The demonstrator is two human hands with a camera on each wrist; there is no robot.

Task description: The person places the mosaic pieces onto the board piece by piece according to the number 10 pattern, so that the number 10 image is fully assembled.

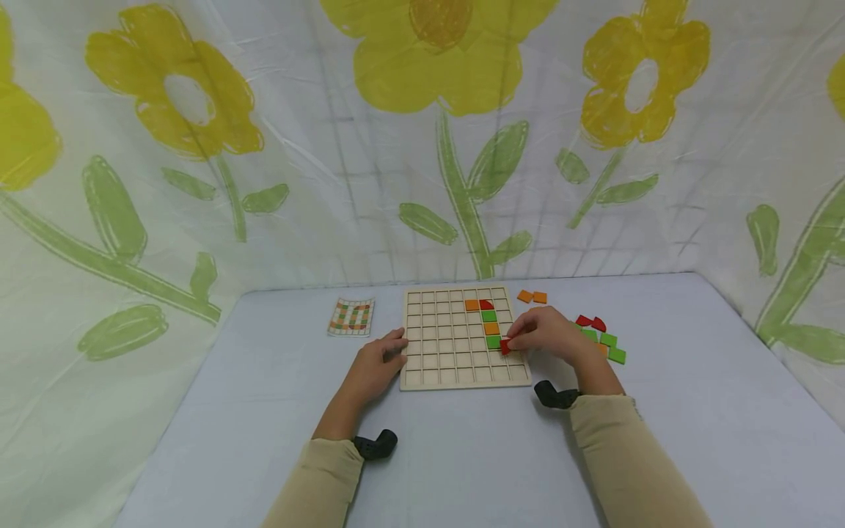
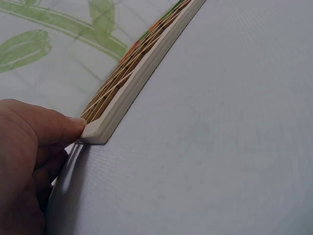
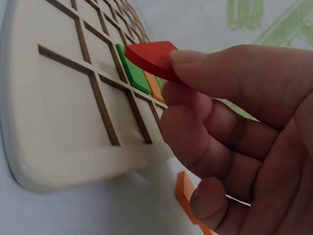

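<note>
My right hand (image 1: 548, 336) pinches a red rounded-edge tile (image 3: 151, 56) between thumb and fingers, over the right part of a wooden grid board (image 1: 439, 359). Just left of that tile, a green square tile (image 1: 493, 342) sits in the grid. Above it run an orange tile (image 1: 492, 328), another green tile (image 1: 488, 316) and a red rounded tile (image 1: 486, 303), with an orange tile (image 1: 472, 305) to the left. At the board's left edge, my left hand (image 1: 374, 369) touches the rim; its thumb (image 2: 58, 126) lies at a corner in the left wrist view.
A pattern card (image 1: 350, 317) with coloured squares lies left of the board. Two orange tiles (image 1: 532, 297) lie near the board's far right corner. Further right is a loose group of green tiles (image 1: 608, 340), red rounded tiles (image 1: 591, 323) and some orange.
</note>
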